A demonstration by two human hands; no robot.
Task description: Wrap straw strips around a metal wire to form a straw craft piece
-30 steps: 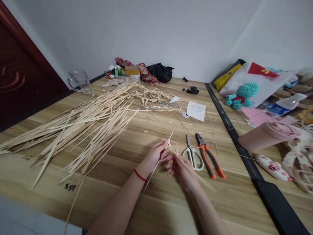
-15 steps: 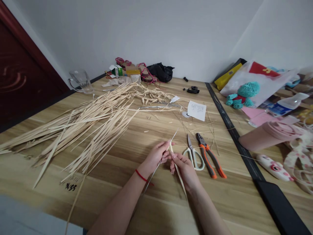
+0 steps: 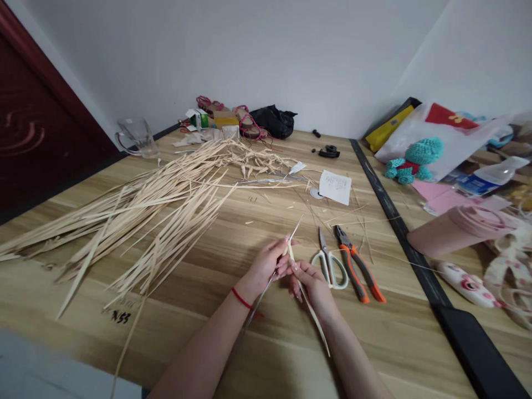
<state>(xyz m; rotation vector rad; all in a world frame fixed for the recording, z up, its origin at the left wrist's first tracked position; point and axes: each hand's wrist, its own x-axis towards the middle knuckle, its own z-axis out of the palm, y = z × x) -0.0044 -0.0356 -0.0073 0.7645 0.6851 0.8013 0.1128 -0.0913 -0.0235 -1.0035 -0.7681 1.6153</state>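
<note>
My left hand (image 3: 270, 259), with a red cord at its wrist, is closed on a thin metal wire (image 3: 260, 299) that runs up through the fingers and sticks out beyond them. A pale flat straw-like strip (image 3: 312, 312) bends over the wire near my left fingertips. My right hand (image 3: 312, 282) pinches this strip just below the bend, and its loose end hangs down past the wrist. Both hands are close together, above the wooden table (image 3: 266, 354). Right beside my right hand lie white-handled scissors (image 3: 330, 267) and orange-and-grey pliers (image 3: 359, 266).
Long pale strips (image 3: 166, 205) lie in a large heap on the left. A glass mug (image 3: 139, 138) stands behind them. Further right are a paper note (image 3: 334, 187), a pink roll (image 3: 457, 228), a teal crocheted toy (image 3: 415, 159) and a plastic bottle (image 3: 492, 176).
The strip's loose end has shifted, and its tip now shows beside my right wrist. Both hands keep nearly the same place and grip.
</note>
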